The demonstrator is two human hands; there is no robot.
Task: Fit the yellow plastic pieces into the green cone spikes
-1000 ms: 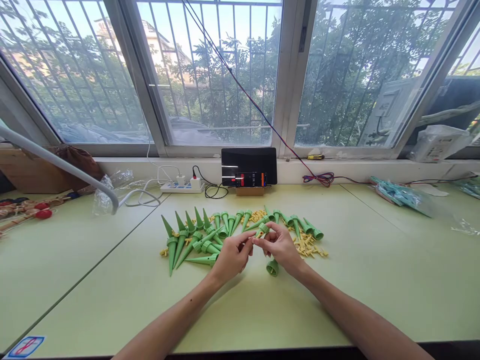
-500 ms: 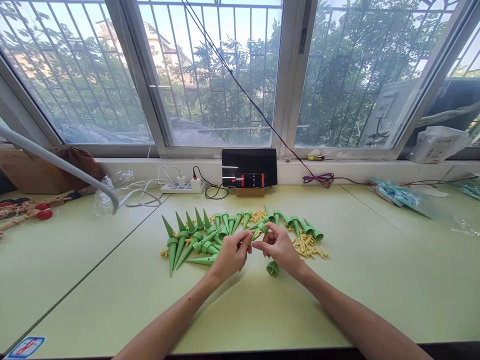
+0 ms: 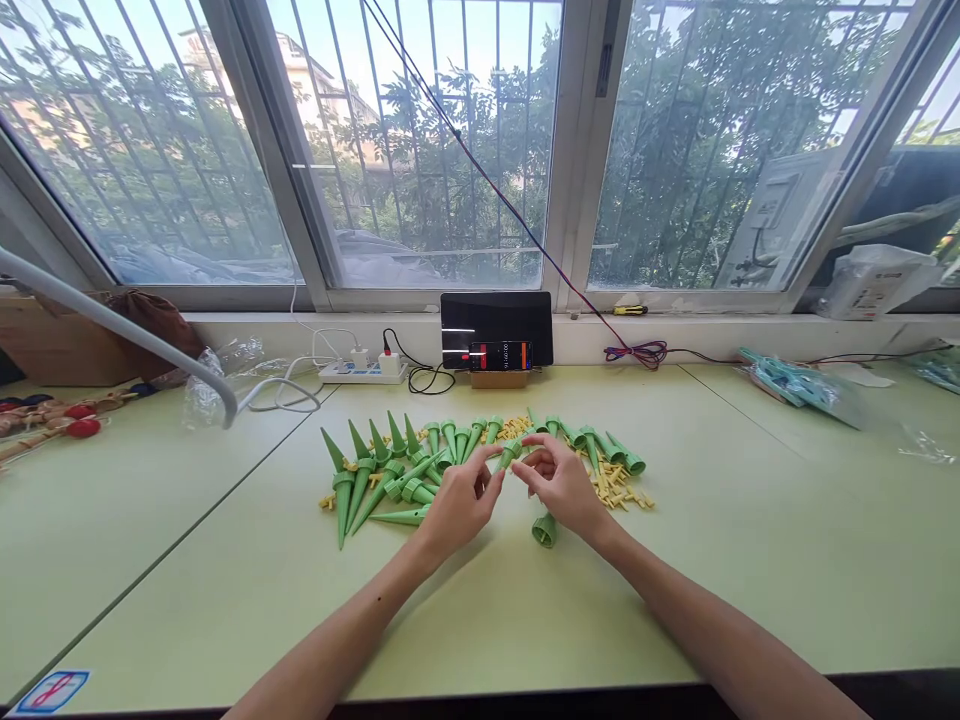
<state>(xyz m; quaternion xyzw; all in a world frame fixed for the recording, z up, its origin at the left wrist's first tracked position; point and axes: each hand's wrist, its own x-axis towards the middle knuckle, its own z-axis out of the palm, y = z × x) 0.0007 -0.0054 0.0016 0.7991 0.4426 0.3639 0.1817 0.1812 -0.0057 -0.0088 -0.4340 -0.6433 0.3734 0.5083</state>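
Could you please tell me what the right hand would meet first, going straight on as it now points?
Most likely the green spike by the left hand; whether the right hand touches it is unclear.

Green plastic spike (image 3: pixel 510 456), capped end up, tilted, between the hands (image 3: pixel 459 502)

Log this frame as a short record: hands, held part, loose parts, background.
left_hand: left hand, thumb and index at the held green spike
right_hand: right hand, fingertips by the spike's wider end; contact unclear
held_part: green spike, tilted, between the hands
other_spikes: green spikes, clustered left of and beyond the hands, more at right
small_parts: yellow pieces, heaped right of the right hand, others among the spikes
surface: pale green table
background: phone before a black screen; power strip to their left
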